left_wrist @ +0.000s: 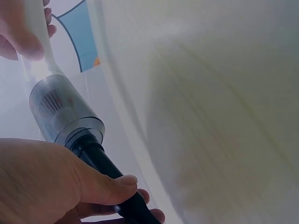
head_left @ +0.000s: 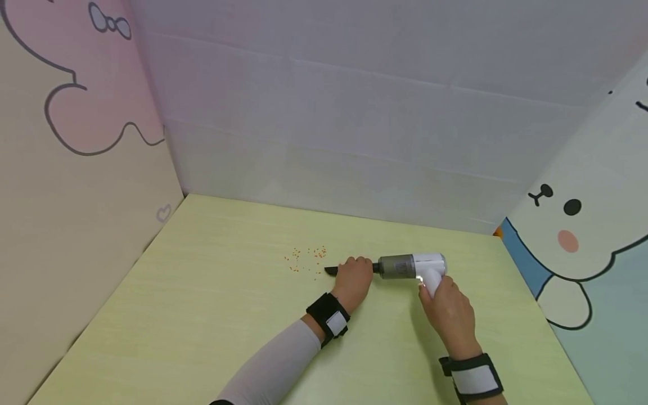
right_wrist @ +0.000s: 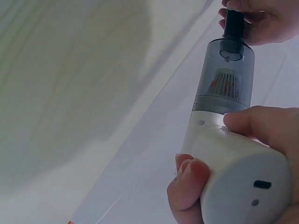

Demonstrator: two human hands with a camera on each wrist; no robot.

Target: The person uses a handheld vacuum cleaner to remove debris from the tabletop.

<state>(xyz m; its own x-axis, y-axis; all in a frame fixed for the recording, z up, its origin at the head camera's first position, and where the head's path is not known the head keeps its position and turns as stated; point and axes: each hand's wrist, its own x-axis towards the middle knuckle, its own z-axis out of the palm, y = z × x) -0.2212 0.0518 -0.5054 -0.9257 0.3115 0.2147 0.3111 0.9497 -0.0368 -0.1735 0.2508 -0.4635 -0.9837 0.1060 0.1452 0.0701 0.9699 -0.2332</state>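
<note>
A white handheld vacuum cleaner (head_left: 429, 264) with a clear dust cup (right_wrist: 225, 77) is held above the table. My right hand (head_left: 452, 315) grips its handle, and in the right wrist view the thumb lies on the body near a small switch. With curled fingers, my left hand (head_left: 354, 281) holds the black nozzle (left_wrist: 105, 163) at the front end. The nozzle's tip points left, towards a patch of small orange bits (head_left: 295, 260) scattered on the table. A few orange specks show at the filter (right_wrist: 225, 84) inside the cup.
The pale yellow table (head_left: 202, 315) ends at a plain light wall (head_left: 329, 129) at the back. Walls with cartoon drawings stand to the left (head_left: 76, 225) and right (head_left: 607, 281).
</note>
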